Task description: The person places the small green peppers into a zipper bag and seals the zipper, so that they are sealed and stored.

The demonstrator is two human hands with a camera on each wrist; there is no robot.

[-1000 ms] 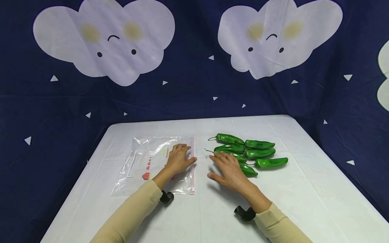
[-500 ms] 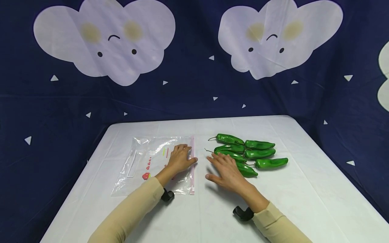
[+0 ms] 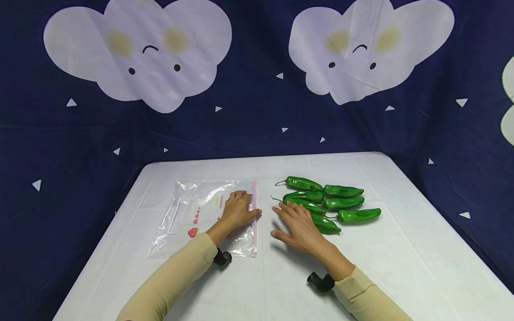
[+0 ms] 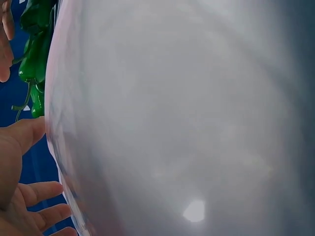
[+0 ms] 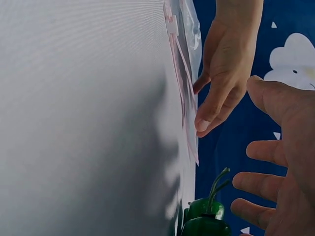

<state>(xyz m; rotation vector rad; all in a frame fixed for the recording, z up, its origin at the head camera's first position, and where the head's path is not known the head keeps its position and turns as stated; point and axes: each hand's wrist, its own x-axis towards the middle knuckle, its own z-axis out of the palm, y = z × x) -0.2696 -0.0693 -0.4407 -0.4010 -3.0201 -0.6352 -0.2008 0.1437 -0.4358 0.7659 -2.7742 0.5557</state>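
A clear zip bag with a pink zip edge and strawberry prints lies flat on the table. My left hand is over its zip side, fingers relaxed and thumb extended; whether the fingertips touch the plastic I cannot tell. The right wrist view shows the pink zip strips somewhat parted near that hand. Several green peppers lie in a cluster right of the bag. My right hand, fingers spread and holding nothing, is at the cluster's near left side and partly hides some peppers.
The white-covered table has rounded far corners. Behind it hangs a dark blue cloth with clouds and small triangles. Black wrist cameras sit below both hands, the left one near the bag's lower edge.
My right hand has shifted slightly left, toward the bag. The left hand has edged a little to the right. Bag and peppers look unmoved.
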